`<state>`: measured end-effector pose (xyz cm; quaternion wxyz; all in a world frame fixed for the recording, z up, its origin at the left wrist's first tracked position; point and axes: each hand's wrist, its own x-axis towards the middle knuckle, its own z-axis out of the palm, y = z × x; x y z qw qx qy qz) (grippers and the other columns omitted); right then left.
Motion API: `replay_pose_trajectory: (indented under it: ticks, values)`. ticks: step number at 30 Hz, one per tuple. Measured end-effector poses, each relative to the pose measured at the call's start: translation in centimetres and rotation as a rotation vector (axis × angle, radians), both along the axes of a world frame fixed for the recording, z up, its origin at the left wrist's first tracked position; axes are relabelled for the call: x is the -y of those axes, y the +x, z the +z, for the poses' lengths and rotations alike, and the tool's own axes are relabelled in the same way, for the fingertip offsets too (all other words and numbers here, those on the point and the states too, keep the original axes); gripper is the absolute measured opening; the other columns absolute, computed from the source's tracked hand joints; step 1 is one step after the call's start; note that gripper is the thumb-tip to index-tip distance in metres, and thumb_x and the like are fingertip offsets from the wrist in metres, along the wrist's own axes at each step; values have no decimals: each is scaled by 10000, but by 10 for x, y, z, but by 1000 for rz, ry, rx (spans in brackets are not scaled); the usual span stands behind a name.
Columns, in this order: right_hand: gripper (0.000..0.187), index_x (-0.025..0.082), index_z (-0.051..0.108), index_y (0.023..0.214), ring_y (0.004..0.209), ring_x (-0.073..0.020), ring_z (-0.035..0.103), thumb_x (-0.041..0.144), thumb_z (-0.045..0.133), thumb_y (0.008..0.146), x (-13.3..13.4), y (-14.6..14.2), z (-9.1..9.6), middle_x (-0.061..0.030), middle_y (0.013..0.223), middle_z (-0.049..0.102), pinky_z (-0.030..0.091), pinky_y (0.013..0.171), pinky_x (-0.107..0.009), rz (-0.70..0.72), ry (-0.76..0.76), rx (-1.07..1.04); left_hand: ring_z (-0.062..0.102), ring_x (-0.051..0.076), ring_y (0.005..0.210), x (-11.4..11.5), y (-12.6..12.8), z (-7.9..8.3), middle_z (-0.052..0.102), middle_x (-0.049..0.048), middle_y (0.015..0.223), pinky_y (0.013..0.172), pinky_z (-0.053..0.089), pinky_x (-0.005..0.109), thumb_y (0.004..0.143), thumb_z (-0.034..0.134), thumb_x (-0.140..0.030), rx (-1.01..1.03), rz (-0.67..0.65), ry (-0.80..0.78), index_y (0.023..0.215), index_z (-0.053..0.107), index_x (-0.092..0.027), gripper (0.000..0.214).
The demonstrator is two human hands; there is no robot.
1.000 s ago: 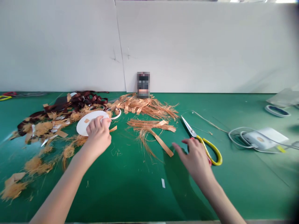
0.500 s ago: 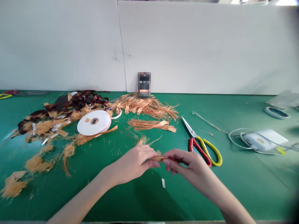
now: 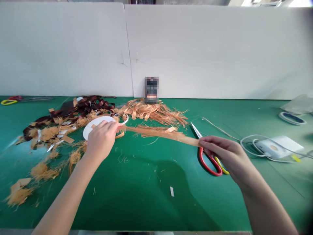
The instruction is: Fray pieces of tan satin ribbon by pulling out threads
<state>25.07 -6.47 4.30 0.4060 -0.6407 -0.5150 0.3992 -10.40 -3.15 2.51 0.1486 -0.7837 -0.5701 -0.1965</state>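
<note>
A tan ribbon strip [image 3: 181,137], frayed along part of its length, stretches between my two hands above the green table. My left hand [image 3: 104,137] is closed on the frayed left end, in front of the white ribbon spool [image 3: 89,128] and hiding part of it. At the other end my right hand [image 3: 217,148] pinches the flat part of the strip between thumb and fingers. Scissors [image 3: 210,164] with one red and one yellow handle lie under and beside my right hand, which covers part of them. Behind the strip lies a small bundle of frayed strips [image 3: 144,133].
Several frayed tan strips [image 3: 156,112] are heaped before a pixelated upright object [image 3: 152,90]. Dark brown ribbon [image 3: 66,109] and tan fibre tufts [image 3: 42,169] spread over the left. A white box with a cable [image 3: 276,147] sits at right. White panels [image 3: 207,49] stand behind.
My hands, close together before, have moved far apart, left hand to the spool and right hand over the scissors. The tan strip is now drawn out between them.
</note>
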Motion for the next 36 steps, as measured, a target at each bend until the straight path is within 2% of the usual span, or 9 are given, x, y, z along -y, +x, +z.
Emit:
replay_pose_trajectory:
  ticks: [3, 6, 12, 15, 18, 21, 25, 33, 36]
  values:
    - [273, 171, 674, 726, 501, -145, 506, 437, 618, 699, -13, 3, -26, -4, 522, 569, 380, 491, -261, 75, -17, 242, 572, 292, 920, -2, -4, -27, 680, 109, 894, 820, 418, 426, 862, 385, -129, -75, -24, -147, 924, 626, -183, 255]
    - [220, 200, 668, 710, 526, -171, 540, 383, 547, 720, -19, 4, -46, -10, 545, 612, 399, 517, -278, 111, -40, 508, 550, 305, 1000, 3, -9, -48, 635, 132, 1047, 834, 424, 439, 742, 393, -16, 29, 43, -156, 1000, 564, -164, 343]
    - [270, 191, 655, 908, 575, -198, 582, 352, 491, 765, -16, 3, -55, -22, 630, 641, 410, 557, -292, 76, -69, 743, 545, 300, 1057, 17, 4, -51, 598, 141, 1052, 880, 445, 451, 786, 447, -95, 332, 169, 19, 1023, 498, -162, 252]
    - [240, 191, 637, 906, 641, -201, 616, 338, 493, 783, -17, -1, -59, -35, 706, 680, 425, 603, -291, 117, -47, 700, 550, 256, 1111, 25, 35, -54, 609, 125, 1146, 964, 428, 443, 874, 425, -182, 302, -59, -81, 1083, 528, -175, 234]
    - [191, 200, 617, 842, 681, -202, 632, 332, 486, 801, -20, -9, -67, -35, 722, 696, 436, 635, -290, 163, -6, 597, 450, 229, 1282, 34, 71, -66, 493, 104, 1394, 1043, 390, 423, 933, 391, -289, 152, -347, -275, 1299, 464, -178, 389]
    - [201, 200, 608, 827, 644, -201, 615, 360, 488, 809, -21, -15, -77, -32, 699, 688, 436, 610, -294, 144, 33, 520, 362, 223, 1355, 41, 91, -80, 410, 91, 1462, 1088, 353, 430, 943, 369, -395, 69, -451, -360, 1377, 407, -178, 486]
    - [243, 185, 626, 817, 619, -192, 593, 400, 512, 804, -21, -16, -85, -41, 690, 679, 425, 583, -286, 72, 55, 469, 375, 231, 1347, 45, 89, -89, 421, 95, 1451, 1084, 363, 435, 950, 350, -395, 62, -321, -337, 1388, 403, -164, 498]
    - [290, 171, 635, 856, 569, -163, 532, 441, 558, 784, -20, -13, -86, -33, 681, 642, 414, 568, -279, 37, 61, 441, 505, 360, 1221, 44, 65, -93, 552, 221, 1304, 948, 434, 532, 943, 359, -339, 108, 152, -170, 1241, 548, -69, 445]
    - [361, 160, 599, 998, 638, -181, 547, 460, 516, 816, -17, -11, -87, -71, 836, 657, 445, 646, -312, -177, 191, 515, 530, 372, 1174, 43, 67, -86, 584, 226, 1254, 909, 448, 523, 928, 398, -307, 131, 175, -115, 1179, 579, -68, 391]
